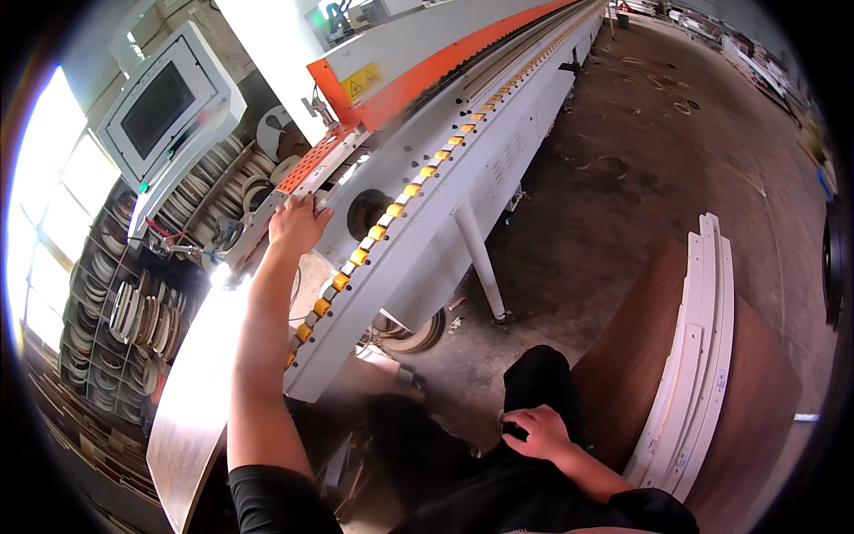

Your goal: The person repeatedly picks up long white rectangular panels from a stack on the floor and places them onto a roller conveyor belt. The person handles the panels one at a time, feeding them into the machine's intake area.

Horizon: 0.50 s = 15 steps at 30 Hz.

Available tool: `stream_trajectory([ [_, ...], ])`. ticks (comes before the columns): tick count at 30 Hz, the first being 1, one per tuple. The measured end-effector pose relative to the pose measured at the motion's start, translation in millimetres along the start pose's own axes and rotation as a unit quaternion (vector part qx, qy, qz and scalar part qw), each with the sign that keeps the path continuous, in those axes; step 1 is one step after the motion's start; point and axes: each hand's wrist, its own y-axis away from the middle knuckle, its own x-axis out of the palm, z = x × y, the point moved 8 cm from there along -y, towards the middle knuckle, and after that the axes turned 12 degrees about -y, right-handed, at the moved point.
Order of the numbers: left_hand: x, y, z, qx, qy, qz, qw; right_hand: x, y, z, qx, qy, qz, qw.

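Observation:
My left arm stretches forward along a long edge-banding machine (427,227). My left hand (298,226) rests at its infeed end with fingers apart, just below an orange perforated plate (311,165). Beside that forearm lies a brown wood-look panel (185,454), partly washed out by glare; whether the fingertips touch its far end I cannot tell. A row of yellow rollers (377,233) runs along the machine to the right of this hand. My right hand (539,431) lies on my black-clad leg, fingers loosely bent and apart, with nothing visible in it.
A control screen (158,109) on an arm stands at the upper left. Racks of coiled edge-banding (142,316) fill the left side. Brown panels (756,400) with white strips (689,356) on top lie at my right. A machine leg (480,262) meets the concrete floor (649,169).

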Motion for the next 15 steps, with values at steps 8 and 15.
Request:
stream_trajectory([
  [8,-19,-23,-39,0.041,0.029,-0.126,0.991,-7,1,-10,0.008,-0.004,-0.029,1.0],
  [15,-68,120,-67,0.195,0.309,-0.023,0.931,-2,6,-9,0.034,-0.031,0.01,0.999],
])
